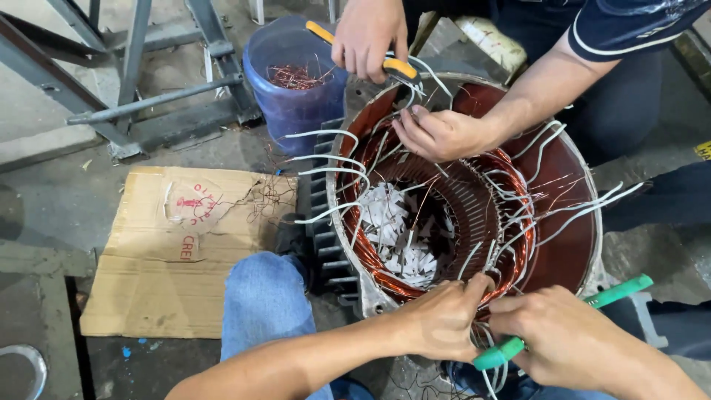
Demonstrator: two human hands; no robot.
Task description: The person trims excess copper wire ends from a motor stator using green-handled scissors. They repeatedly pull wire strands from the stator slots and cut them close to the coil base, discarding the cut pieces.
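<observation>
While the left hand (444, 322) presses its fingers closed against the copper winding (370, 244) at the near rim of the motor stator (570, 244), the right hand (563, 341) is clenched around green-handled pliers (615, 292), whose handles project to either side of the fist; the tool's working end is hidden beneath the hand. Both hands sit at the bottom edge of the stator, touching a bundle of white sleeved leads (489, 370) that hangs over the rim there. The stator lies on the concrete floor with its bore facing up, its finned grey housing (326, 244) toward the left. Inside the bore rests a loose heap of white insulation strips (400, 237), and further white leads fan outward over the coil on the left and right sides. At the far rim a co-worker's hand (437, 133) pinches leads against the winding, and that person's other hand (366, 37) grips yellow-handled pliers (392, 65). Just beyond the stator stands a blue plastic bucket (292, 104), open, holding a tangle of copper wire offcuts (296, 74) at its bottom. A flattened piece of cardboard (170, 274) lies left of the stator, with thin wire scraps scattered on it. A denim-clad knee (263, 296) rests between cardboard and housing. A grey steel frame (133, 81) stands at the upper left.
</observation>
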